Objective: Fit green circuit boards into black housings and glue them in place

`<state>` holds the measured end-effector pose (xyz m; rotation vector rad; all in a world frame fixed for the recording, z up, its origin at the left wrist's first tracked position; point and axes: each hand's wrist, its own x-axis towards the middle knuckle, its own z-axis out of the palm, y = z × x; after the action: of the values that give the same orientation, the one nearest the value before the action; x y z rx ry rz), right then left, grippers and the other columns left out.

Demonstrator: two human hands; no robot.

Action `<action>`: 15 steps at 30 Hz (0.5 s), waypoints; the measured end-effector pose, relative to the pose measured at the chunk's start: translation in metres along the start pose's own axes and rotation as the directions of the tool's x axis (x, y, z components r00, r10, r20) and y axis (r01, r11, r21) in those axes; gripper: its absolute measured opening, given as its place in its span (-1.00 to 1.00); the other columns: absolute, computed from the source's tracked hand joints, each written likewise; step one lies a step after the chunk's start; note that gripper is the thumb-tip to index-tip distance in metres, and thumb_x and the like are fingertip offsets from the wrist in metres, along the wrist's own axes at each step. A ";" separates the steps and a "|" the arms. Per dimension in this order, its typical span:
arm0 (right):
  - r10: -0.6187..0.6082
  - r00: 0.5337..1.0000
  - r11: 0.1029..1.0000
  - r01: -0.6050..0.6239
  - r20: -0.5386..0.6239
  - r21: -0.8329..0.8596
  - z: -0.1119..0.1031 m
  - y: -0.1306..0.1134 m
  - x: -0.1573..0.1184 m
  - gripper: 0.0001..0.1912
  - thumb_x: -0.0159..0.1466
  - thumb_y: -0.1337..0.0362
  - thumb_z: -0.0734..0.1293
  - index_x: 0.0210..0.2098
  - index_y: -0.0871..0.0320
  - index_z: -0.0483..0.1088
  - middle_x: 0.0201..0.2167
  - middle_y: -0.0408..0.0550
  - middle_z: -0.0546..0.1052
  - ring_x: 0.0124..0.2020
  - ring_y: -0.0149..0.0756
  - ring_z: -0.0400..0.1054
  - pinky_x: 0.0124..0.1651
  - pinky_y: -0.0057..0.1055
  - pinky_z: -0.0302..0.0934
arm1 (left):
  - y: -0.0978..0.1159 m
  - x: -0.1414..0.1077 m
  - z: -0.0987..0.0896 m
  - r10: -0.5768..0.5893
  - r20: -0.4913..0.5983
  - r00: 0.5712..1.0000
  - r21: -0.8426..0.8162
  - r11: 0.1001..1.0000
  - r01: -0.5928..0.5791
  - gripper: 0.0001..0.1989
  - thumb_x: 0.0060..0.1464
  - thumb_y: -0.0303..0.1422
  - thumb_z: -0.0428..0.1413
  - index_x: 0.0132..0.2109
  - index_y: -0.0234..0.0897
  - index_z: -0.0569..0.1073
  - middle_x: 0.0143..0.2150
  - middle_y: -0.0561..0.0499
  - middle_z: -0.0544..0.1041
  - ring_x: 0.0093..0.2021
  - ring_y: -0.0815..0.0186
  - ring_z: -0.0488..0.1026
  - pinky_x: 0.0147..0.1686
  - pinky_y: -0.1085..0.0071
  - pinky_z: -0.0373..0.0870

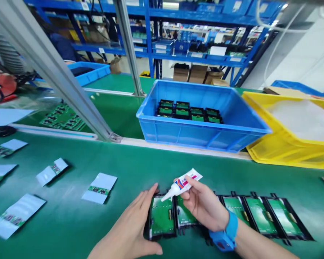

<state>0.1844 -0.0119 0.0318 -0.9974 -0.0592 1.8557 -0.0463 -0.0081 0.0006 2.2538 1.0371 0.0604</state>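
My right hand [205,205], with a blue wristband, grips a white glue tube [187,180] with red and blue print. The tube is tilted, its tapered nozzle pointing down left over a green circuit board [162,217] set in a black plastic case [151,230]. Around the left side of that case my left hand [132,219] is curved, fingers at the upper edge and thumb at the lower edge. More cases with green boards [259,216] continue the row to the right, partly hidden behind my right hand and wrist.
Small boards on pale backing pieces [99,189] lie on the green table [78,219] at left. Behind the row stand a blue bin [189,133] holding filled cases and a yellow bin [291,151]. A metal post [70,82] slants across the left.
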 end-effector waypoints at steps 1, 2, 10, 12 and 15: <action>-0.001 1.000 1.000 0.002 -0.011 0.023 -0.001 -0.002 -0.003 -0.65 0.03 0.21 0.57 -0.32 0.34 0.51 -0.61 -0.16 0.44 -0.61 -0.56 0.28 -0.60 -0.68 0.20 | 0.000 0.000 -0.001 0.015 -0.015 1.000 -0.001 1.000 -0.015 0.51 -0.27 -0.20 0.47 0.34 0.01 -0.67 0.44 -0.38 -0.15 0.38 -0.26 -0.08 0.23 -0.28 0.07; -0.008 1.000 0.999 0.009 -0.019 0.038 -0.002 -0.004 -0.006 -0.68 0.06 0.24 0.55 -0.30 0.34 0.50 -0.59 -0.16 0.45 -0.61 -0.56 0.29 -0.60 -0.68 0.21 | 0.000 0.000 -0.002 0.031 -0.027 0.999 -0.002 1.000 -0.031 0.52 -0.28 -0.21 0.47 0.34 0.01 -0.66 0.44 -0.38 -0.15 0.38 -0.25 -0.08 0.24 -0.27 0.06; -0.162 0.970 0.964 0.195 -0.184 0.181 -0.031 -0.043 -0.033 -0.85 0.37 0.43 0.23 -0.31 0.28 0.41 -0.57 -0.12 0.45 -0.59 -0.51 0.37 -0.53 -0.64 0.32 | -0.002 0.000 0.002 0.004 -0.060 0.998 -0.012 1.000 -0.005 0.40 -0.28 -0.42 0.43 0.39 0.01 -0.46 0.41 -0.27 0.01 0.39 -0.19 -0.06 0.26 -0.20 0.08; -0.228 0.936 0.938 0.285 -0.267 0.199 -0.048 -0.061 -0.036 -0.79 0.40 0.43 0.16 -0.32 0.26 0.38 -0.52 -0.08 0.47 -0.54 -0.48 0.40 -0.47 -0.61 0.36 | -0.002 0.002 0.003 0.016 -0.090 0.996 -0.013 1.000 -0.018 0.33 -0.28 -0.49 0.39 0.40 0.02 -0.38 0.42 -0.22 0.02 0.39 -0.17 -0.05 0.27 -0.16 0.09; -0.295 0.869 0.888 0.403 -0.398 0.221 -0.081 -0.092 -0.040 -0.83 0.40 0.44 0.15 -0.24 0.27 0.36 -0.39 -0.07 0.49 -0.44 -0.46 0.42 -0.42 -0.56 0.39 | -0.001 0.005 0.003 0.109 -0.164 0.980 -0.010 0.994 -0.112 0.21 -0.19 -0.49 0.35 0.40 0.07 -0.27 0.41 -0.14 0.05 0.37 -0.08 0.06 0.26 -0.02 0.18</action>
<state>0.3126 -0.0259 0.0432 -1.0152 0.2369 1.2815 -0.0424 -0.0056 -0.0037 2.3181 0.9885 0.3055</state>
